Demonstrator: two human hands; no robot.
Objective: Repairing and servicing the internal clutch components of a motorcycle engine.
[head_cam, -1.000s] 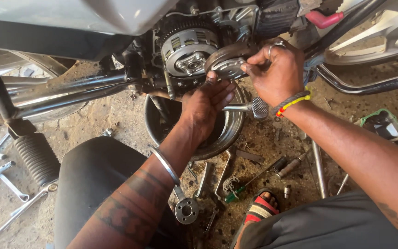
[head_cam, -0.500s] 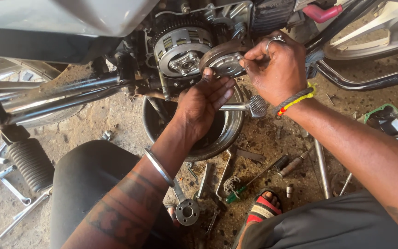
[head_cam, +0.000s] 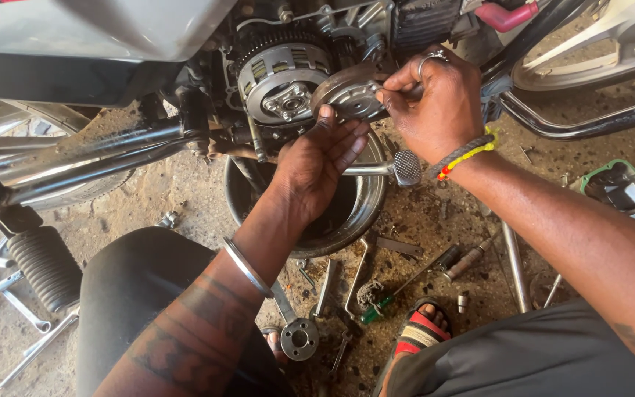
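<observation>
Overhead, a motorcycle [head_cam: 148, 44] fills the top of the view, its engine side open; all places below are given relative to the exposed clutch basket [head_cam: 282, 77], a toothed round drum with a bolted centre plate. Lower left of it, the coiled rear shock spring [head_cam: 44, 266] slants down toward the dirt floor. Directly below the basket stands a round metal drain pan [head_cam: 365, 213], dark inside. Far right of the basket, level with the pan, a green tray [head_cam: 622, 187] of small parts sits on the ground. Just right of the basket, touching its edge, is a round metal clutch cover plate [head_cam: 350, 95], held tilted against the engine. Right hand [head_cam: 435, 106]: fingers curled, thumb and fingertips pinching the plate's right rim; ring on one finger, braided cord at the wrist. Left hand [head_cam: 317, 158]: below and right of the basket, palm up, fingers loosely spread, fingertips meeting the plate's lower rim; steel bangle on the forearm. A ridged footpeg [head_cam: 406, 167] juts out over the pan, right of the left hand. Well below the basket, a wrench [head_cam: 295, 331], a green-handled screwdriver [head_cam: 376, 309] and a spark plug [head_cam: 468, 257] lie scattered near a red-strapped sandal [head_cam: 420, 331]. More spanners [head_cam: 9, 301] lie far lower left.
</observation>
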